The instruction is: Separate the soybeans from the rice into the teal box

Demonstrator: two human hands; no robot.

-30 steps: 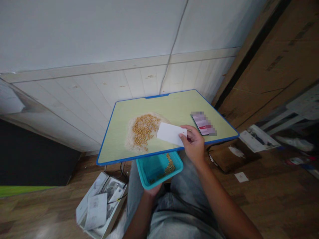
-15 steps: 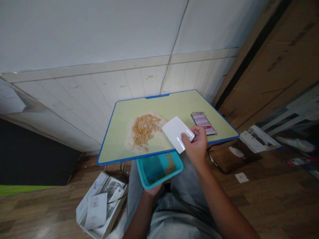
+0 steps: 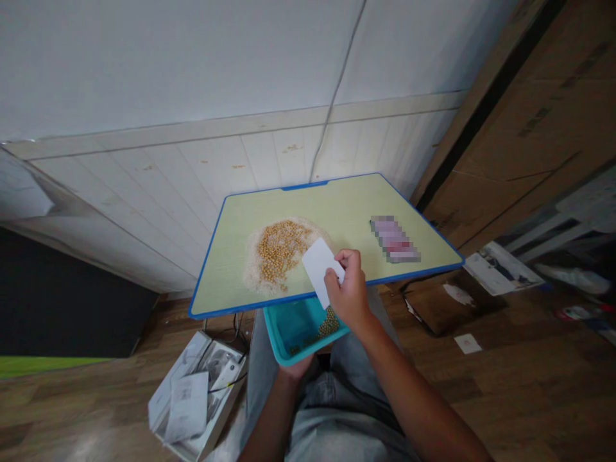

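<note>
My right hand (image 3: 347, 292) pinches a white card (image 3: 319, 265) and holds it on edge just right of a pile of yellow beans (image 3: 278, 249) mixed with white rice (image 3: 252, 264) on a small green table with a blue rim (image 3: 206, 256). Below the table's near edge, my left hand (image 3: 297, 367) holds a teal tray (image 3: 289, 327) from underneath. Some beans lie in the tray's right corner. Only the fingertips of my left hand show beneath the tray.
A phone (image 3: 393, 239) lies on the table's right side. An open box with papers (image 3: 192, 401) sits on the wooden floor at the left. Cardboard boxes (image 3: 529, 115) lean at the right, with loose papers (image 3: 500, 266) on the floor. A white panelled wall is behind the table.
My right hand has moved left and nearer with the card, turning it from flat to more upright, close beside the bean pile. The tray stays in place.
</note>
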